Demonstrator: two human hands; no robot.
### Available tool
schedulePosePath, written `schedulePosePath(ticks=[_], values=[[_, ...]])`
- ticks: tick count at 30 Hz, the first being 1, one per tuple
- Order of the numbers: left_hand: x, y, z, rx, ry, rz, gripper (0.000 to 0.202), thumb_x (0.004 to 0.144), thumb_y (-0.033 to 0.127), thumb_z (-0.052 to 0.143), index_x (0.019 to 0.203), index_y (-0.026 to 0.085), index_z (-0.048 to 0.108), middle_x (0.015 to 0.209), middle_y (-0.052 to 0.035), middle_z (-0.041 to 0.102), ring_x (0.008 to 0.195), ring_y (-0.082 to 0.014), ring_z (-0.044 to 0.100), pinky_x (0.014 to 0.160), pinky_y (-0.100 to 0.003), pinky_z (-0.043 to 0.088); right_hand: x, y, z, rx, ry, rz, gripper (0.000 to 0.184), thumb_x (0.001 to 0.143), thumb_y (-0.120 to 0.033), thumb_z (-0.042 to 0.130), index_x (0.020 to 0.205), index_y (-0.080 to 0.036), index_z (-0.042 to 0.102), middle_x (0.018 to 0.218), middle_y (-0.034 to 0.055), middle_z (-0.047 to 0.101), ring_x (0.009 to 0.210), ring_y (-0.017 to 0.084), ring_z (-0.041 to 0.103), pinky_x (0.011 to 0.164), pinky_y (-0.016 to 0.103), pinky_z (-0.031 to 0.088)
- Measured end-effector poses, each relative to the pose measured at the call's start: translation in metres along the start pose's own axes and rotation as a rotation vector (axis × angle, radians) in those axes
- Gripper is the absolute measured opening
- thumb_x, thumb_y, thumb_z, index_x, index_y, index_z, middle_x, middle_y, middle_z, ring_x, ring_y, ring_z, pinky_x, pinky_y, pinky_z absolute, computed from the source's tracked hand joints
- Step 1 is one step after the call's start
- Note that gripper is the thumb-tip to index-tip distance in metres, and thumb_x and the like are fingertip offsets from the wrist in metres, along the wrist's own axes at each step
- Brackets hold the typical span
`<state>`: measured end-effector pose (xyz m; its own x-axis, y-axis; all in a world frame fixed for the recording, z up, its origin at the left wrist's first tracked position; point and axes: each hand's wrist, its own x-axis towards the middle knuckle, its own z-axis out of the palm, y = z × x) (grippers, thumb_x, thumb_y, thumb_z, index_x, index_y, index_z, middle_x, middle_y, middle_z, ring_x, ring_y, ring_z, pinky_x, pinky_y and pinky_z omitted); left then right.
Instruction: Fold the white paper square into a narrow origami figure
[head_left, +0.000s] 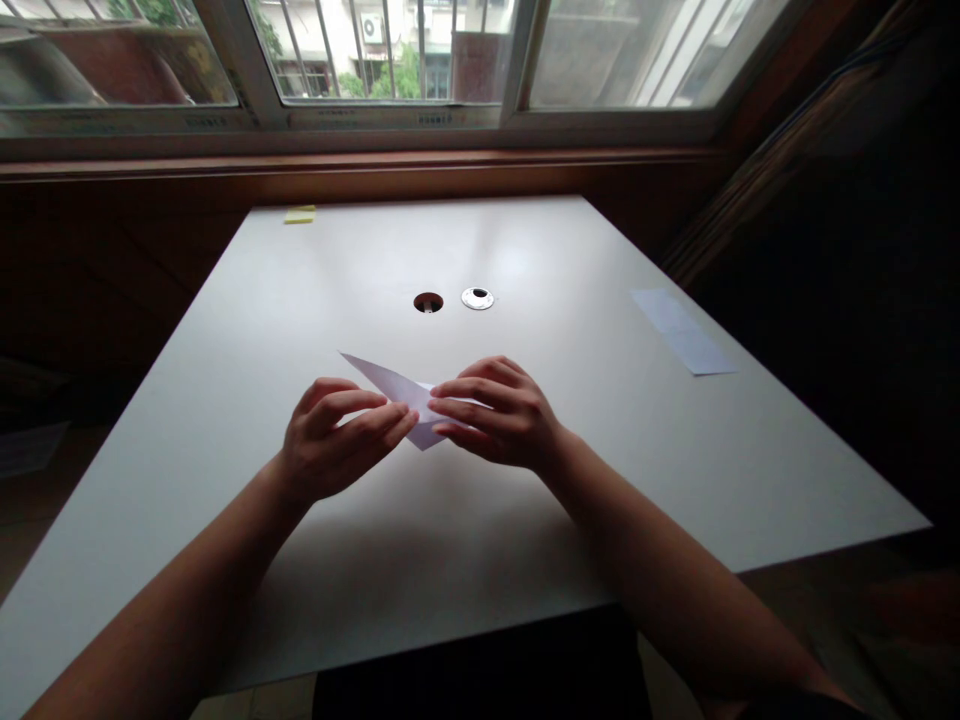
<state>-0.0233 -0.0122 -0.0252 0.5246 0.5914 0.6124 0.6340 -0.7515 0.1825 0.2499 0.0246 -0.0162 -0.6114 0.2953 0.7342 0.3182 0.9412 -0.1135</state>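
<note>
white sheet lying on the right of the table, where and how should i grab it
Probably best pinched at the near short edge of the white sheet, coming from the near side: it looks flat on the table, and that edge faces the person. The right hand is closer, but its fingers are on the folded paper.

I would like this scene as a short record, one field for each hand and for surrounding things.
Left hand: holds folded white paper
Right hand: holds the same paper, right side
Paper shape: one sharp point toward far left
Table: white, round cable hole, disc-shaped cover right of it
Right side: flat white sheet
Far left corner: yellow slip
Behind: barred window
</note>
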Motion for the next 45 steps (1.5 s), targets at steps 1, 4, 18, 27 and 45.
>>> schedulePosePath(ticks=[1,4,18,27,45], values=[[-0.001,-0.001,0.002,-0.024,-0.004,-0.023,0.031,0.081,0.023,0.075,0.11,0.035,0.072,0.098,-0.0027,0.074,0.087,-0.0215,0.065,0.085,-0.041,0.053,0.0,0.002,0.0,0.017,0.016,0.044,0.026,0.089,-0.03,0.066,0.115,-0.027,0.065,0.109,0.0036,0.072,0.095,0.02,0.062,0.082,0.039,0.049],[-0.002,-0.006,0.006,-0.169,-0.027,-0.085,0.031,0.08,0.024,0.076,0.11,0.031,0.072,0.095,-0.0037,0.074,0.084,-0.0193,0.067,0.082,-0.036,0.054,-0.002,0.011,0.003,0.076,0.001,0.151,0.019,0.092,-0.026,0.061,0.11,-0.023,0.067,0.103,0.0065,0.072,0.091,0.02,0.061,0.082,0.038,0.05],[0.001,-0.039,0.015,-0.168,-0.292,-0.057,0.029,0.088,0.018,0.059,0.114,0.027,0.069,0.13,-0.0095,0.061,0.103,-0.0204,0.065,0.096,-0.04,0.053,-0.018,0.029,0.023,0.242,-0.384,0.336,0.016,0.084,-0.03,0.071,0.096,-0.019,0.07,0.091,0.006,0.064,0.082,0.016,0.058,0.075,0.029,0.048],[0.003,-0.042,0.025,-0.067,-0.269,-0.079,0.032,0.093,0.026,0.056,0.125,0.027,0.061,0.129,-0.0101,0.059,0.112,-0.0245,0.058,0.097,-0.045,0.049,-0.016,0.025,0.022,0.183,-0.336,0.26,0.017,0.083,-0.037,0.072,0.094,-0.023,0.073,0.106,0.0093,0.064,0.099,0.022,0.053,0.091,0.04,0.048],[0.009,-0.036,0.031,-0.292,-0.215,-0.683,0.034,0.085,0.053,0.063,0.1,0.022,0.069,0.09,-0.004,0.067,0.089,-0.0216,0.06,0.08,-0.033,0.047,-0.009,0.015,0.024,0.422,-0.408,0.196,0.015,0.089,-0.026,0.065,0.102,-0.025,0.072,0.108,0.0067,0.067,0.104,0.02,0.057,0.096,0.039,0.049]])
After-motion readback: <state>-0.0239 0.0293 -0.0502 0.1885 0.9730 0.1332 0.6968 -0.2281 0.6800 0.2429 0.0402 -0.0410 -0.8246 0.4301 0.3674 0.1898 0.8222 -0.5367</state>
